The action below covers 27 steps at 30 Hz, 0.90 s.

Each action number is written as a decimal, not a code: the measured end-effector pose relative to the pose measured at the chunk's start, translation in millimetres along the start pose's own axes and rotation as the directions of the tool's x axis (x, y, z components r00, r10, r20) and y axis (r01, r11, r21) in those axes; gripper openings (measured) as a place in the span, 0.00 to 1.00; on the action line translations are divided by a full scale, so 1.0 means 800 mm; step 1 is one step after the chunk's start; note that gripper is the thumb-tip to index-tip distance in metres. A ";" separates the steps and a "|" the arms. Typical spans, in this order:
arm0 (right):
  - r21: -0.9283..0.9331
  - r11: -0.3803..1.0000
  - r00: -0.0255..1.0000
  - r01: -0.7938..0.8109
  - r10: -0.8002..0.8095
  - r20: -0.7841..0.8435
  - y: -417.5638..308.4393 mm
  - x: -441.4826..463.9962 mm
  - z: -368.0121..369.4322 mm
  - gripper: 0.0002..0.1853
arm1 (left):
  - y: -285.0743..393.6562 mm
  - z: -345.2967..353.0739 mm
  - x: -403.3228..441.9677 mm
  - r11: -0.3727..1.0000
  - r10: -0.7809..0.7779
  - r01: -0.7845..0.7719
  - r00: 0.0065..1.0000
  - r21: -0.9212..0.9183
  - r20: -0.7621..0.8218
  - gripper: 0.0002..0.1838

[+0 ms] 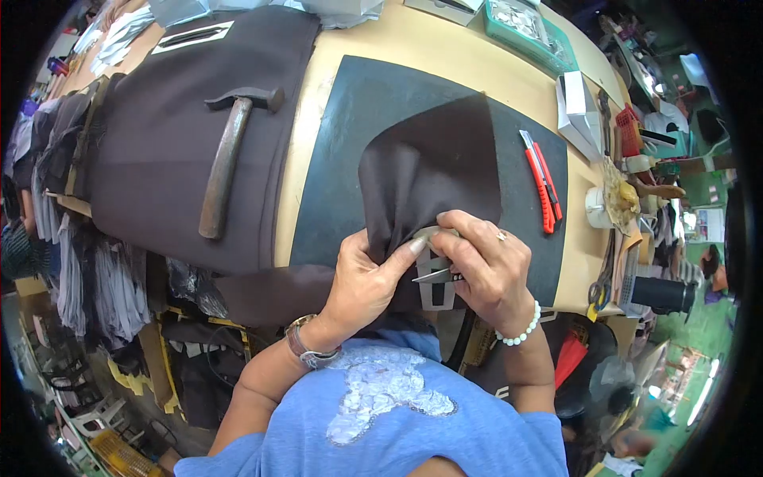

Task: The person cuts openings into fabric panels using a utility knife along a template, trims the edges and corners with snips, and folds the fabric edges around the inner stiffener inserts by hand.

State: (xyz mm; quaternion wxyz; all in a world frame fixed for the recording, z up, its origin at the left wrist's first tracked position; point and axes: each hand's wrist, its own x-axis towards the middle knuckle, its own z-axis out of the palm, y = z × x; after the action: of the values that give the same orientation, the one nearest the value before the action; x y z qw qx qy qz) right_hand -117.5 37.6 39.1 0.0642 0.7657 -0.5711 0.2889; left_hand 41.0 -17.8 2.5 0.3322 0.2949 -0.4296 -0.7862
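My left hand (369, 274) pinches the lower edge of a dark brown sheet of fabric or leather (437, 159), which bunches into folds above my thumb. Close beside it, my right hand (489, 266) is closed, fingertips at the same edge. A pointed metal blade (430, 277) sticks out from under its fingers toward the left; the handle is hidden in the palm. Between the hands hangs a light grey piece (437, 297) with a cut-out, partly covered by the fingers. The sheet lies over a black cutting mat (338, 159).
A hammer (229, 159) rests on a stack of dark brown material (159, 175) at the left. To the right lies a red box cutter (542, 183) on the mat. A green tray (528, 36), white boxes (579, 111) and scissors (598, 294) sit along the table's edges.
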 end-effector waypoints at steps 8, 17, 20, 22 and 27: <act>0.385 0.760 0.846 -0.523 0.519 0.124 0.008 0.012 0.033 0.07 | -0.002 -0.006 0.001 0.994 -0.060 0.067 0.995 -0.082 0.085 0.10; 0.565 0.316 0.613 -0.762 0.632 0.474 -0.007 -0.036 0.005 0.14 | 0.051 -0.034 0.019 0.983 0.149 -0.164 0.974 -0.077 -0.173 0.15; 0.373 0.590 0.697 -0.716 0.582 0.419 -0.009 -0.040 -0.001 0.11 | 0.084 -0.058 0.032 0.433 0.713 -0.310 0.692 0.846 -0.112 0.32; 0.261 0.811 0.851 -0.523 0.486 0.197 -0.016 -0.031 0.004 0.10 | 0.117 -0.056 0.031 0.014 0.693 -0.335 0.683 0.942 0.233 0.41; 0.204 0.961 0.977 -0.186 0.159 0.144 -0.039 0.004 0.009 0.13 | 0.174 -0.005 0.031 -0.220 -0.387 -0.742 0.663 0.634 0.641 0.35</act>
State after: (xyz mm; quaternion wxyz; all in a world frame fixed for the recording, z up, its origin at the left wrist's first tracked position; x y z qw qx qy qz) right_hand -86.0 42.5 41.7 -0.0813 0.7321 -0.6038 0.3047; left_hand 66.1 -96.2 117.4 -0.0779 0.0335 -0.9893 -0.1190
